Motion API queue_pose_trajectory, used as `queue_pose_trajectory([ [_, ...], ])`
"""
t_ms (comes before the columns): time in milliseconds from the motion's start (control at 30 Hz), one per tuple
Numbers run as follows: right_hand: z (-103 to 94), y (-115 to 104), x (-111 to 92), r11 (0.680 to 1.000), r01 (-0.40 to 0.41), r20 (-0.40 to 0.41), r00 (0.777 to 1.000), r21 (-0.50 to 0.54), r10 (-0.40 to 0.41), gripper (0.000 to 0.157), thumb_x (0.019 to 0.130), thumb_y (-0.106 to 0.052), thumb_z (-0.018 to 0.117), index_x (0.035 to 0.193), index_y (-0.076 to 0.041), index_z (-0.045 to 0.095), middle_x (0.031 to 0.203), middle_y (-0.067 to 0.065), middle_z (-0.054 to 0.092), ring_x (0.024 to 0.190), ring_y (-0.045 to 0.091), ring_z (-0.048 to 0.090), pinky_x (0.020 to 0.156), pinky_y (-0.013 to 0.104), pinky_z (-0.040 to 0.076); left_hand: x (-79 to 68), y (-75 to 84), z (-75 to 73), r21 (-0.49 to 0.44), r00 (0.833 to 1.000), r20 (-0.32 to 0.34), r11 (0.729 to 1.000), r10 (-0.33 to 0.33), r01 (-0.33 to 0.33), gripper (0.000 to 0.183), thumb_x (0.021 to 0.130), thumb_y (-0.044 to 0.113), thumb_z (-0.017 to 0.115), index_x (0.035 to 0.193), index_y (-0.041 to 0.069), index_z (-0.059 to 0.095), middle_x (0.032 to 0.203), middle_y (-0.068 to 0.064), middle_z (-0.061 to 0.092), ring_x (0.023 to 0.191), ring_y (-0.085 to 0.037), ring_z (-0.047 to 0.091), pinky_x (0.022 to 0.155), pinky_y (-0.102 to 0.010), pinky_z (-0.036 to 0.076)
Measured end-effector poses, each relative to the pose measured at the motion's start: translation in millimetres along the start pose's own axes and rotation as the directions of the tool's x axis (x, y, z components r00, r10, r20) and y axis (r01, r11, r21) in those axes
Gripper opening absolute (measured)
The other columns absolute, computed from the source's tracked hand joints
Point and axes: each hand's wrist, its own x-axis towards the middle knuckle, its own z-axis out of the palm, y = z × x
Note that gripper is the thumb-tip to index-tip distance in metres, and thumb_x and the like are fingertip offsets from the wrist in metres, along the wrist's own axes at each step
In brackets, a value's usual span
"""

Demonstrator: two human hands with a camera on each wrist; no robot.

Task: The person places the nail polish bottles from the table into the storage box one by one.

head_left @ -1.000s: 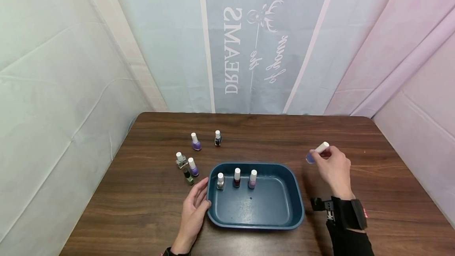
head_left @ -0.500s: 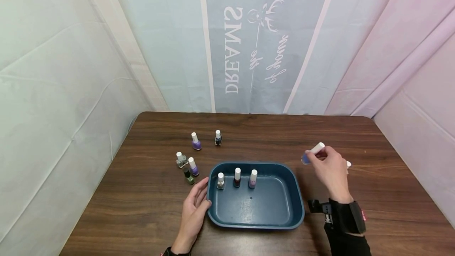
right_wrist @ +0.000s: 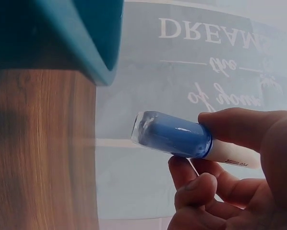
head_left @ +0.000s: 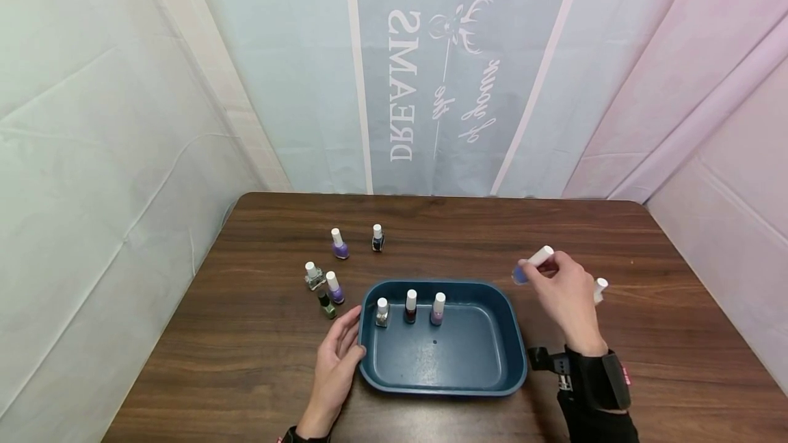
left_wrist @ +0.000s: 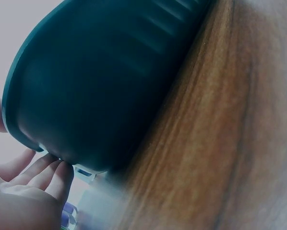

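Note:
My right hand [head_left: 563, 292] pinches a blue nail polish bottle [right_wrist: 174, 135] between thumb and fingers, tilted in the air right of the tray. Its white cap [head_left: 542, 256] points up and away. My left hand [head_left: 334, 368] rests against the left side of a dark blue tray [head_left: 443, 390], fingers fairly straight along the outer wall and thumb at the rim. Inside the tray, a clear bottle [head_left: 382, 316], a dark red bottle [head_left: 410, 313] and a pale pink bottle [head_left: 437, 315] stand in a row along the far side.
Left of the tray are a clear glittery bottle [head_left: 314, 279], a purple bottle [head_left: 335, 292] and a green bottle [head_left: 326, 306]. Farther back stand another purple bottle [head_left: 340, 249] and a dark bottle [head_left: 377, 243]. A white-capped bottle [head_left: 600, 288] is partly hidden behind my right hand.
My right hand has moved left toward the tray with the blue nail polish bottle. The white-capped bottle behind it has come into view. My left hand and the tray have stayed put.

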Motion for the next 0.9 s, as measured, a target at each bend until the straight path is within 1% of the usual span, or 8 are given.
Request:
queue_pose_trajectory([
  [100,0.0,-1.7,-0.5,1.0,-0.006,0.02,1.0,0.003,0.006,0.04,0.091,-0.037,0.063,0.099,0.002,0.063,0.093,0.022,0.068,0.078,0.028,0.062,0.056,0.025,0.04,0.5,-0.3,-0.3,0.0,1.0,0.001,1.0,0.0,0.0,0.06,0.079,-0.012,0.047,0.138,0.002,0.047,0.145,-0.014,0.047,0.134,-0.029,0.046,0.104,-0.021,0.042],
  [200,0.4,-2.3,-0.7,1.0,0.0,0.033,0.999,0.001,0.0,0.041,0.091,-0.038,0.063,0.099,0.003,0.062,0.093,0.023,0.068,0.077,0.028,0.062,0.056,0.025,0.039,0.5,-0.4,-0.4,0.002,1.0,0.001,1.0,-0.003,0.003,0.06,0.079,-0.012,0.047,0.138,0.002,0.047,0.145,-0.014,0.047,0.135,-0.029,0.046,0.106,-0.024,0.042],
  [367,0.6,-4.0,-1.1,1.0,0.019,0.034,0.999,-0.005,-0.019,0.041,0.09,-0.038,0.064,0.098,0.002,0.063,0.091,0.022,0.068,0.074,0.025,0.06,0.057,0.026,0.038,0.2,-0.7,-0.3,0.007,1.0,0.003,1.0,-0.007,0.007,0.06,0.08,-0.012,0.047,0.138,0.003,0.047,0.145,-0.014,0.046,0.135,-0.03,0.046,0.107,-0.029,0.041],
  [667,1.8,-13.7,-5.2,0.999,0.049,0.033,0.998,-0.011,-0.048,0.036,0.089,-0.038,0.066,0.092,-0.003,0.063,0.087,0.017,0.069,0.071,0.02,0.057,0.056,0.025,0.038,0.5,-0.4,-0.4,0.01,1.0,0.004,1.0,-0.01,0.01,0.06,0.08,-0.011,0.047,0.138,0.003,0.047,0.146,-0.014,0.046,0.135,-0.029,0.045,0.108,-0.031,0.04],
  [767,2.5,-16.7,-6.3,0.999,0.05,0.046,0.998,-0.004,-0.05,0.035,0.089,-0.037,0.066,0.092,-0.003,0.063,0.086,0.017,0.069,0.07,0.019,0.057,0.055,0.024,0.038,0.4,-0.2,-0.1,0.012,1.0,0.006,1.0,-0.011,0.011,0.06,0.08,-0.011,0.047,0.138,0.003,0.047,0.146,-0.014,0.046,0.135,-0.029,0.045,0.108,-0.032,0.04],
  [900,3.4,-20.0,-7.4,0.999,0.05,0.074,0.996,0.001,-0.05,0.035,0.089,-0.036,0.066,0.094,-0.001,0.063,0.087,0.017,0.069,0.072,0.022,0.059,0.056,0.025,0.039,0.4,-0.4,0.1,0.008,1.0,0.005,1.0,-0.006,0.006,0.06,0.079,-0.011,0.047,0.138,0.003,0.047,0.145,-0.014,0.046,0.135,-0.029,0.046,0.108,-0.032,0.04],
])
